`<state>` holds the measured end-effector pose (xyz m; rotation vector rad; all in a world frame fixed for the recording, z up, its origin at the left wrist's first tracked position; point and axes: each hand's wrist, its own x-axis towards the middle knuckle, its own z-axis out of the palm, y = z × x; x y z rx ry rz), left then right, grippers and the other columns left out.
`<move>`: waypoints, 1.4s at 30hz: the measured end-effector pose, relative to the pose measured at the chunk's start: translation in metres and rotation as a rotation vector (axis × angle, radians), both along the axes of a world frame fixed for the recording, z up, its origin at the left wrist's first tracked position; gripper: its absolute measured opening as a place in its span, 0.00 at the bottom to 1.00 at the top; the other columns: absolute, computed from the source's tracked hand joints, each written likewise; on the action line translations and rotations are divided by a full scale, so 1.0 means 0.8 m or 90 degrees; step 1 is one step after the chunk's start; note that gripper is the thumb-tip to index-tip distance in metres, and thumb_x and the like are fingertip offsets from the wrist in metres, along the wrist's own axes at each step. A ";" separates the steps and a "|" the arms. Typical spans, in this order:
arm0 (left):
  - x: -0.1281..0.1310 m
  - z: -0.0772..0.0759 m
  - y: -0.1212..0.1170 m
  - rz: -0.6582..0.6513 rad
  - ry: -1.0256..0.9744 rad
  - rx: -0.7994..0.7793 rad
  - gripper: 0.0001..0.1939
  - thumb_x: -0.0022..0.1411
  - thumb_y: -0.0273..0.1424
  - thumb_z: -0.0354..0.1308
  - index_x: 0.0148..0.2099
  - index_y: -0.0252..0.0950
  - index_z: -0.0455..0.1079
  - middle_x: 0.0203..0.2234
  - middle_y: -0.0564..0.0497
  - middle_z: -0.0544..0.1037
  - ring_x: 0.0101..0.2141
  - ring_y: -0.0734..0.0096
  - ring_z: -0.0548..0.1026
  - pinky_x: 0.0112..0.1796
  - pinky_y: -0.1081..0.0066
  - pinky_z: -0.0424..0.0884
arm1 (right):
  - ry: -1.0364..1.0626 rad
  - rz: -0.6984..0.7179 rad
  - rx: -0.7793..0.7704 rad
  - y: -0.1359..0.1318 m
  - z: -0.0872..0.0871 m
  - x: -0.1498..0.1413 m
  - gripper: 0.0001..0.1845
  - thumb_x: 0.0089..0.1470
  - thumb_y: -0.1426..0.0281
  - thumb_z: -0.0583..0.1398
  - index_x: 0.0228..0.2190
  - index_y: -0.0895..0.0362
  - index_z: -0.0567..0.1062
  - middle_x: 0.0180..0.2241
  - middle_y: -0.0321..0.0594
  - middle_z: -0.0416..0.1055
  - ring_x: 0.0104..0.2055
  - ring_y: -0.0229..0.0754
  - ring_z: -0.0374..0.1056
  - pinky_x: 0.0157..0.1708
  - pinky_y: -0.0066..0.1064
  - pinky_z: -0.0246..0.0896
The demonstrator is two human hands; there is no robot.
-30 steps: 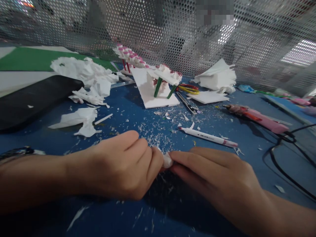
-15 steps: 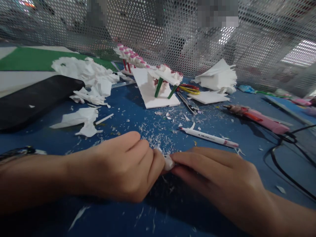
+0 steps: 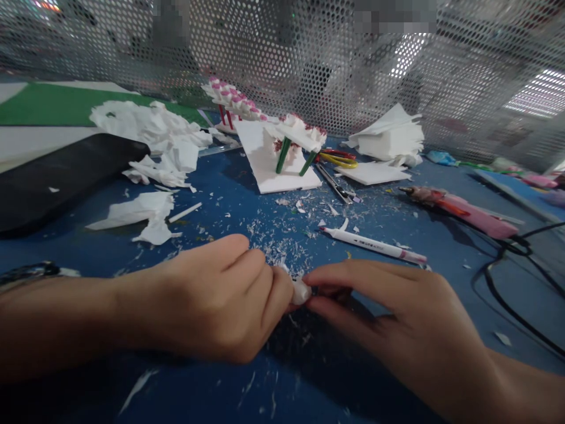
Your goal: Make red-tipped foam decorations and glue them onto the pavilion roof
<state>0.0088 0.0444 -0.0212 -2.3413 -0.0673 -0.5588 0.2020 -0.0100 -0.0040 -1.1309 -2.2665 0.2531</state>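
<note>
My left hand [image 3: 220, 297] is curled into a fist, with a small white piece [image 3: 301, 291] sticking out at its thumb side. What the piece is, crumpled paper or foam, I cannot tell. Thumb and forefinger of my right hand [image 3: 388, 318] bracket the free end of this piece, and a small dark bit shows between them. White shavings [image 3: 276, 250] lie just beyond my fists. A white marker [image 3: 375, 245] with a reddish tip rests past my right hand.
A white paper model [image 3: 282, 159] with green legs stands at centre, near scissors [image 3: 338, 158] and a craft knife [image 3: 334, 184]. A pink glue gun [image 3: 468, 212] and its black cable [image 3: 498, 288] lie right. Crumpled tissue [image 3: 150, 126] and a black phone [image 3: 75, 176] lie left. A perforated metal screen [image 3: 273, 53] stands behind.
My right hand's thumb and forefinger have spread somewhat, and its knuckles have lifted slightly. My left hand keeps its grip on the white piece almost in place.
</note>
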 end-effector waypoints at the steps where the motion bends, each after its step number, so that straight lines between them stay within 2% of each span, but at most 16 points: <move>1: 0.000 0.000 0.000 0.001 -0.001 0.001 0.15 0.65 0.28 0.49 0.26 0.32 0.70 0.14 0.54 0.70 0.15 0.73 0.65 0.15 0.71 0.59 | 0.006 -0.005 -0.010 0.000 0.000 -0.001 0.04 0.54 0.74 0.58 0.30 0.56 0.74 0.27 0.30 0.77 0.26 0.30 0.71 0.28 0.17 0.66; 4: 0.001 -0.001 0.000 0.000 -0.004 -0.001 0.16 0.66 0.28 0.47 0.27 0.32 0.71 0.15 0.53 0.72 0.16 0.74 0.67 0.16 0.71 0.60 | 0.029 -0.020 -0.045 0.001 0.001 -0.003 0.03 0.51 0.75 0.60 0.29 0.56 0.75 0.26 0.29 0.76 0.25 0.29 0.71 0.27 0.17 0.67; 10: -0.002 0.001 -0.002 -0.008 -0.007 0.002 0.17 0.66 0.27 0.47 0.28 0.32 0.72 0.14 0.53 0.71 0.15 0.73 0.66 0.16 0.70 0.59 | 0.084 -0.028 -0.123 0.001 0.005 -0.003 0.04 0.47 0.77 0.62 0.29 0.58 0.76 0.24 0.28 0.76 0.23 0.25 0.69 0.25 0.11 0.62; 15: -0.003 0.000 -0.002 0.005 0.014 -0.003 0.15 0.66 0.29 0.48 0.29 0.32 0.72 0.15 0.53 0.71 0.17 0.73 0.66 0.18 0.70 0.62 | 0.102 -0.020 -0.181 0.004 0.006 -0.004 0.05 0.47 0.78 0.62 0.28 0.58 0.76 0.23 0.29 0.75 0.22 0.27 0.68 0.23 0.12 0.62; 22: -0.003 0.003 -0.005 -0.001 0.001 -0.011 0.17 0.66 0.27 0.46 0.28 0.33 0.71 0.14 0.54 0.71 0.16 0.72 0.67 0.18 0.69 0.62 | 0.149 -0.002 -0.246 0.006 0.007 -0.005 0.07 0.46 0.80 0.61 0.28 0.57 0.75 0.23 0.29 0.75 0.22 0.27 0.68 0.22 0.13 0.64; 27: -0.002 0.004 -0.004 -0.023 -0.002 -0.027 0.19 0.66 0.26 0.45 0.26 0.33 0.71 0.13 0.54 0.70 0.14 0.72 0.66 0.16 0.70 0.61 | 0.149 0.031 -0.253 0.006 0.008 -0.002 0.07 0.45 0.81 0.61 0.28 0.59 0.75 0.25 0.30 0.76 0.25 0.27 0.69 0.26 0.12 0.64; 33: 0.002 0.005 -0.003 -0.033 -0.015 -0.030 0.20 0.67 0.25 0.43 0.25 0.33 0.70 0.12 0.54 0.70 0.13 0.71 0.66 0.13 0.70 0.59 | 0.126 0.033 -0.244 0.006 0.008 -0.001 0.06 0.46 0.80 0.62 0.27 0.59 0.74 0.25 0.30 0.75 0.25 0.27 0.69 0.26 0.13 0.63; 42: 0.001 0.004 -0.004 -0.031 -0.013 -0.042 0.19 0.66 0.27 0.45 0.25 0.34 0.70 0.12 0.55 0.69 0.13 0.72 0.65 0.16 0.69 0.60 | 0.120 0.041 -0.233 0.006 0.007 -0.002 0.06 0.46 0.80 0.62 0.28 0.59 0.75 0.25 0.29 0.75 0.26 0.26 0.68 0.27 0.12 0.62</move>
